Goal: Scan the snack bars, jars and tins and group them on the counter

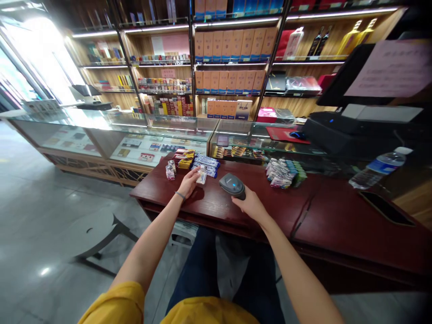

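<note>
Wooden shelving (193, 63) stands well beyond the barcode scanner (232, 183), carrying rows of orange-brown boxes, cigarette-like packs and liquor bottles. Between that shelving and the scanner runs a glass-topped display case (182, 130), with flat packs visible under its glass. Dark reddish wood makes up the glossy desk (216, 204) below the scanner. Well to the left of the scanner and lower, a grey stool (91, 234) stands on the floor; far to the right is a black monitor (337, 74) with a pink sheet of paper (384, 74) over it. Also right of the scanner are a capped water bottle (378, 170), tilted in view, and a dark smartphone (384, 207). Nearer on that side sits a cluster of small bottles (279, 173), with green packs (299, 173) just beside it. Beyond the scanner and to its left lie blue-and-white packets (206, 164), next to red and yellow packs (185, 158); two little bottles (170, 170) stand farther left. The right hand (251, 204) is wrapped around the scanner's handle. Just left of the scanner, the left hand (189, 184) pinches a small silver-topped bottle (201, 175) in its fingers; whether its base touches the desk cannot be told. A thin bracelet (180, 195) circles the left wrist.
</note>
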A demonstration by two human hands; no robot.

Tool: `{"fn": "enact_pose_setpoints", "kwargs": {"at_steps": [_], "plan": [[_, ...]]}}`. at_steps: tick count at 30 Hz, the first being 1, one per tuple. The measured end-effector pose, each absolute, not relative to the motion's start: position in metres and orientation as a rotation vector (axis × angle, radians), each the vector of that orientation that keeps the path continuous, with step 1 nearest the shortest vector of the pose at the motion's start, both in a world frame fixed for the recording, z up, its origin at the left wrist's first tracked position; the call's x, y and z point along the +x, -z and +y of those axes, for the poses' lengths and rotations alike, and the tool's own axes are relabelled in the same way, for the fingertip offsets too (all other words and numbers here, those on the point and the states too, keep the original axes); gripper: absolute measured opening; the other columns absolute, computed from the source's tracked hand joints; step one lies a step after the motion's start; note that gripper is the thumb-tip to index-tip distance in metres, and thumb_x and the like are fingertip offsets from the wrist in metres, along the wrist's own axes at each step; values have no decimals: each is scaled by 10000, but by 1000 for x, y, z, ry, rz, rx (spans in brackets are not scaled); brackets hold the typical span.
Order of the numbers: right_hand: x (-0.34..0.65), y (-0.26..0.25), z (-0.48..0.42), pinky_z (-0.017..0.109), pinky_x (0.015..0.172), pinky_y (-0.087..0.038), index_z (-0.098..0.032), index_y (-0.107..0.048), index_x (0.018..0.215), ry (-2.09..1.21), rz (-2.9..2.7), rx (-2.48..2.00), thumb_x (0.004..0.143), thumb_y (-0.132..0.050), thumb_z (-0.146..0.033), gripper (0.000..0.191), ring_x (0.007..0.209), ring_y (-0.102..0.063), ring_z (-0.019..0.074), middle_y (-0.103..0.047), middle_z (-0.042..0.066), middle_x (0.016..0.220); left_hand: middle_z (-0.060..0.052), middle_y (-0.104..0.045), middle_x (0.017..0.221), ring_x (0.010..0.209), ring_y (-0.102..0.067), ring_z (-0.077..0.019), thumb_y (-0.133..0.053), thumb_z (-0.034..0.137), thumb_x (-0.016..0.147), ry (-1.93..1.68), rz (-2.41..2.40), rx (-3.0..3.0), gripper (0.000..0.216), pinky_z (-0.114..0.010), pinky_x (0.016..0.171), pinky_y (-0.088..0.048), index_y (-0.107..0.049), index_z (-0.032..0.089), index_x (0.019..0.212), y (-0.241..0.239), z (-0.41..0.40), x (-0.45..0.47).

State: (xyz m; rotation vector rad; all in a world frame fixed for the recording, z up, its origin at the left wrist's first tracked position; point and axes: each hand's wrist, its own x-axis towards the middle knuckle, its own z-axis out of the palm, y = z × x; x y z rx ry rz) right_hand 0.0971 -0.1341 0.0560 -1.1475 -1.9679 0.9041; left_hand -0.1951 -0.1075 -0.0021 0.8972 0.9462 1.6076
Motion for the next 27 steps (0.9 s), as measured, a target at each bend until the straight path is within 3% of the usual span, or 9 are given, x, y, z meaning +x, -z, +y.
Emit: {"fn": "enact_pose_setpoints", "kwargs": {"at_steps": [4,7,10,14,27], "plan": [[85,-57,-129,263,494,-455,-187,-708,1141,-901,-1941,-1159,775,-666,-307,387,465,-626,197,-681,-1,567,-84,-696,1241,1108,-668,-220,-823,330,730,-1719,1009,1000,705,-356,960,-526,-586,214,1383,0,-124,-206],[75,-57,-127,270,492,-445,-187,-713,1091,-901,-1955,-1153,792,-659,-327,335,435,-611,200,-648,-9,513,-94,-685,1246,1143,-651,-234,-806,318,743,-1829,1184,1098,613,-387,1006,-507,-607,203,1311,0,-140,-224],[67,-57,-127,277,504,-447,-195,-713,1043,-876,-1970,-1185,804,-652,-342,287,431,-618,207,-647,-6,501,-105,-679,1172,1063,-660,-222,-791,276,734,-1969,1528,1106,495,-388,973,-520,-618,184,1188,3,-155,-252],[62,-56,-127,287,519,-454,-199,-705,994,-863,-1984,-1194,810,-640,-365,257,430,-618,214,-636,-11,480,-98,-607,1169,1006,-631,-198,-807,213,675,-2075,1909,1017,523,-352,904,-533,-577,183,1143,13,-166,-288],[63,-50,-123,302,525,-457,-221,-624,878,-913,-1941,-1209,800,-625,-417,211,404,-589,206,-591,-39,442,-59,-533,1081,1009,-554,-209,-794,188,656,-1777,2214,1290,536,-363,914,-484,-558,188,1138,35,-154,-310]]}}
